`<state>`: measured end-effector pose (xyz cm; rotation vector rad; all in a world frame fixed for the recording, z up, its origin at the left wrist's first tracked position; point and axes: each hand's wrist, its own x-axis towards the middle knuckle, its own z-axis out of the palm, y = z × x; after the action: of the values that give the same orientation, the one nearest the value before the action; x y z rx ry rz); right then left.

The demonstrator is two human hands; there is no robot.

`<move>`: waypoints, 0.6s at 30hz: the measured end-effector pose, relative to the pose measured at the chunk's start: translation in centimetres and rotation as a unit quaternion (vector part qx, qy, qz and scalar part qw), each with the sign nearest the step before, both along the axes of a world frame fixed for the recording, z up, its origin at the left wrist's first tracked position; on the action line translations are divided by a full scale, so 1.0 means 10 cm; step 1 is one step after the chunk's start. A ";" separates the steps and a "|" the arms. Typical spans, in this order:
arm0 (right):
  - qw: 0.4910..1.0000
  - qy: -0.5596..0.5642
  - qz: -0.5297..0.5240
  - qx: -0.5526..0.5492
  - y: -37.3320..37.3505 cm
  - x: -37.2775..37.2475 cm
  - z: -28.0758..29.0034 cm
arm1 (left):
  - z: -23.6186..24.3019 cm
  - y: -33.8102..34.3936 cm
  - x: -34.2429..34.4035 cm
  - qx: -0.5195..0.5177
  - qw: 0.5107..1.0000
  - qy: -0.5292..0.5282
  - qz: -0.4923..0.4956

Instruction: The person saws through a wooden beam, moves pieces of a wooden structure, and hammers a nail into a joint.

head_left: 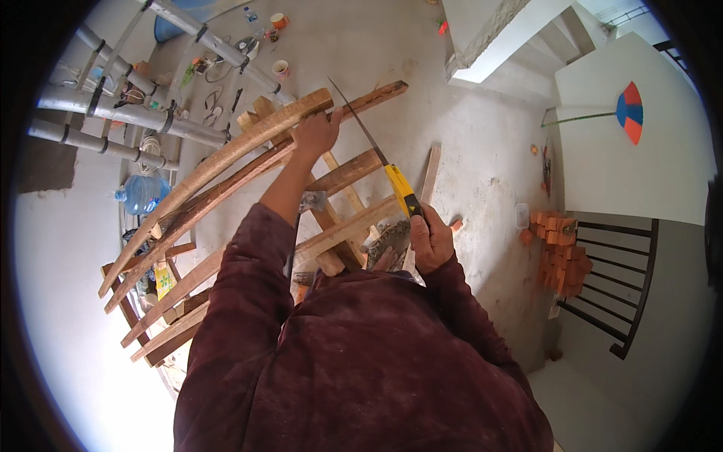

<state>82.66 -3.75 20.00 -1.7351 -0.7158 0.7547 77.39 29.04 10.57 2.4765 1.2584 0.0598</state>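
Observation:
My right hand [432,239] is closed round the yellow and black handle of a handsaw [400,184]. The saw's thin blade points up and to the left, and it crosses a long wooden plank [376,98] near that plank's far end. Just left of the blade, my left hand [316,134] grips the same plank from above. A thicker wooden beam [226,154] runs alongside it on the left, close to my fingers. Whether the blade touches the wood, I cannot tell. Under both lie crossing timbers [348,172] of a wooden frame.
Metal scaffolding [135,113] stands at upper left, beside a large blue water bottle [143,194]. Stacked bricks [557,252] sit at right, by a dark metal railing [614,282]. A loose board [431,172] lies right of the timbers. Cups [280,68] and sandals [213,105] are on the floor.

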 end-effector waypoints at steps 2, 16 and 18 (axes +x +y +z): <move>1.000 -0.015 0.001 0.003 -0.04 -0.01 0.10 | 0.05 0.02 0.07 -0.047 0.998 0.024 0.034; 0.996 -0.004 0.076 -0.054 -0.11 0.26 0.31 | 0.01 0.12 0.21 -0.043 0.995 0.061 0.071; 0.996 -0.007 0.080 -0.039 -0.22 0.19 0.41 | -0.04 0.15 0.12 -0.033 0.996 0.056 0.068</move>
<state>84.56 -5.91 24.13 -1.7704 -0.8513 0.8908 78.57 30.54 10.22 2.3648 1.4504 -0.0865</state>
